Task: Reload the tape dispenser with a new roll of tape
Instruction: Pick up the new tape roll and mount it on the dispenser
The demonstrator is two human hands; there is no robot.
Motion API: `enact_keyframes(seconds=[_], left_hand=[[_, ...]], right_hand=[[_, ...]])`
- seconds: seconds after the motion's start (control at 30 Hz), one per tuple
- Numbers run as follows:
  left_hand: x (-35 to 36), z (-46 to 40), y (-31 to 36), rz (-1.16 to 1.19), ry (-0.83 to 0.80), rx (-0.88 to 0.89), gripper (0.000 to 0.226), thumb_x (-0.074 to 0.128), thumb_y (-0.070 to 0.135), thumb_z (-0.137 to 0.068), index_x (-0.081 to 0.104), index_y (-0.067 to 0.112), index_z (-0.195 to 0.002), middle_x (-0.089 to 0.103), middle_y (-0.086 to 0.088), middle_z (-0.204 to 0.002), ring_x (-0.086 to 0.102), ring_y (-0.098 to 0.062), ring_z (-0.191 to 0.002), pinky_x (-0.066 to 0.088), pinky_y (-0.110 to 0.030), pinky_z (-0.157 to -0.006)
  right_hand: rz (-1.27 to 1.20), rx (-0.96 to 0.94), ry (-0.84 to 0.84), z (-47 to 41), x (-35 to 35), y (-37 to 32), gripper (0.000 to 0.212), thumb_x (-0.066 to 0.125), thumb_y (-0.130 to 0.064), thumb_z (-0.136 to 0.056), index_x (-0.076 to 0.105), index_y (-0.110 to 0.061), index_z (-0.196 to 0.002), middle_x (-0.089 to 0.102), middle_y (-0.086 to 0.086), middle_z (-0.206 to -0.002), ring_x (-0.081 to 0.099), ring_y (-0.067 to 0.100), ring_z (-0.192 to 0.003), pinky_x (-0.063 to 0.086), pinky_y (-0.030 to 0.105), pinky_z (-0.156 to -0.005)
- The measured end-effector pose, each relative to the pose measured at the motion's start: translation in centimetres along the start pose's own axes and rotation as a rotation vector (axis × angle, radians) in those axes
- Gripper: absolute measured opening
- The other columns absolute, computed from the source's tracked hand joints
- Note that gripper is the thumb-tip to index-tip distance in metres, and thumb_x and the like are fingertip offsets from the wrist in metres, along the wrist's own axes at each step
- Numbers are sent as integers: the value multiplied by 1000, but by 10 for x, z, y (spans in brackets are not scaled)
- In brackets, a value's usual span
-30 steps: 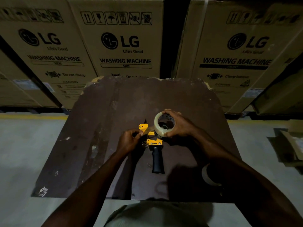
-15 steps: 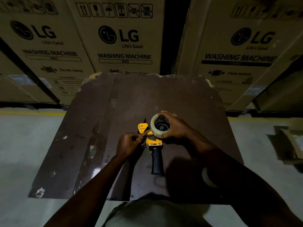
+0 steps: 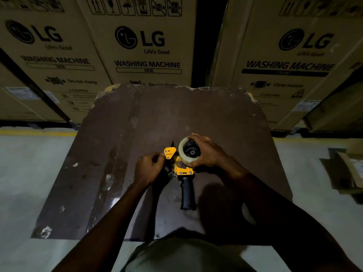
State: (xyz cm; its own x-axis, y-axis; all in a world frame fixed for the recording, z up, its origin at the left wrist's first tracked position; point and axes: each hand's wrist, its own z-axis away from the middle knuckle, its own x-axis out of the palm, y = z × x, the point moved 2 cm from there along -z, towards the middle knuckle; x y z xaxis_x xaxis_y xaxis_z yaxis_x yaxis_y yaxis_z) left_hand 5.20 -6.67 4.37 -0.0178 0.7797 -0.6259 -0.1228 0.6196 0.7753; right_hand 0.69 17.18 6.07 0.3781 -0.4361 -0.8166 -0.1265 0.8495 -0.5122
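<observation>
A yellow tape dispenser [image 3: 181,169] with a black pistol-grip handle [image 3: 188,195] lies on its side on a dark brown board [image 3: 121,173], the handle pointing toward the person. The new roll of clear tape [image 3: 186,154] sits over the dispenser's black hub [image 3: 191,151], and the hub's spokes show through the roll's open centre, so the roll is on the spindle rather than beside it. The right hand [image 3: 208,152] wraps the roll from the right, its fingers curled over the far rim and the thumb pressed on the near edge, clamped on the roll. The left hand [image 3: 149,169] is closed at the dispenser's front end, just beside the yellow triangular plate [image 3: 170,152]; its fingertips are pinched together on something there, though whether that is the tape's loose end or part of the dispenser cannot be told in this dim light.

A pale, curved object [image 3: 247,213] lies on the board near the right forearm, mostly hidden by the arm; it may be a second roll, but that cannot be told.

Behind the board stand 3 large cardboard cartons [image 3: 141,48], each printed "LG" and "WASHING MACHINE". All 3 are closed, so their contents are not visible. On the pale concrete floor [image 3: 29,173] at the far right lies flattened or open cardboard [image 3: 351,169], and nothing can be made out inside it.
</observation>
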Motion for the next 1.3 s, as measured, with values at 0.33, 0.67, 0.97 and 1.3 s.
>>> enact_keyframes(seconds=[0.33,0.67,0.97,1.3], left_hand=[[41,-68,17,-47,-506,-46,49,53,56,-93,68,22,-124,52,-14,-144,31,-32,-143,23,-46,-119],[44,-67,19,216,-537,-161,31,57,40,-97,68,16,-80,67,-5,-76,64,-16,-67,50,-25,-59],[48,-64,14,229,-571,-125,40,49,45,-100,71,13,-90,73,-19,-88,70,-35,-76,57,-44,-77],[56,-68,15,149,-572,4,41,46,37,-102,69,3,-98,70,-11,-86,64,-19,-73,55,-44,-80]], right_hand=[[-57,-26,-26,-7,1,8,113,86,-43,-59,25,-36,-154,22,-6,-166,29,22,-147,36,34,-111],[-843,369,164,-7,15,28,20,63,-21,-96,70,-13,-113,73,9,-114,69,24,-101,53,37,-85],[-1222,501,66,-3,33,39,31,66,-25,-96,67,0,-114,74,11,-111,71,15,-101,56,27,-83],[-1246,400,86,-1,53,56,32,61,-14,-99,59,7,-122,66,27,-123,67,30,-106,58,37,-90]])
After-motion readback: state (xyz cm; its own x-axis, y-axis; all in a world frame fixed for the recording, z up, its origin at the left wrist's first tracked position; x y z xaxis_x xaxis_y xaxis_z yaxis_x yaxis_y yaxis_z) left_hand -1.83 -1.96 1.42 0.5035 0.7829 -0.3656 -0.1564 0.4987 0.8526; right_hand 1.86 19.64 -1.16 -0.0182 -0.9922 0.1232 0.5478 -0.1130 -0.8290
